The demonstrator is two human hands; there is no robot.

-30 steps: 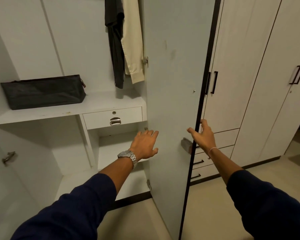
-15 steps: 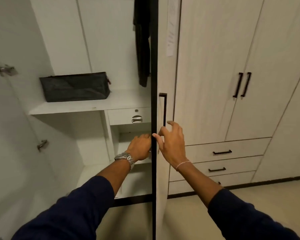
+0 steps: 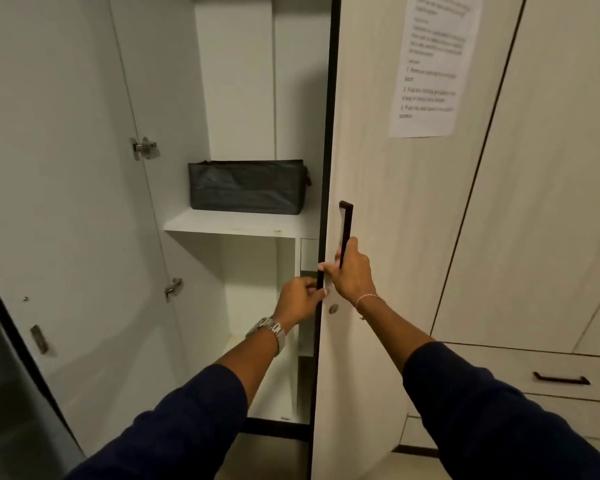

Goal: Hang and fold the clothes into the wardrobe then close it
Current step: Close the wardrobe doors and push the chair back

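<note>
The wardrobe's right door (image 3: 378, 174) stands almost closed, its dark edge covering the hanging clothes, which are hidden. My right hand (image 3: 352, 271) grips the lower end of the black door handle (image 3: 345, 223), thumb up along it. Just left of it, my left hand (image 3: 297, 301) pinches the door's edge, fingers inside and thumb on the outer face. The left door (image 3: 66, 209) hangs wide open. Inside, a dark fabric storage box (image 3: 246, 187) sits on the white shelf (image 3: 236, 222).
A printed paper notice (image 3: 430, 64) is stuck on the right door, and a round lock (image 3: 333, 309) sits below my hands. More closed wardrobe doors (image 3: 551, 168) and drawers with a black pull (image 3: 561, 379) lie to the right.
The right door has swung further toward closed, hiding the hanging clothes and the inner drawer. My right hand moved from the door's edge onto the handle; my left hand stays at the edge.
</note>
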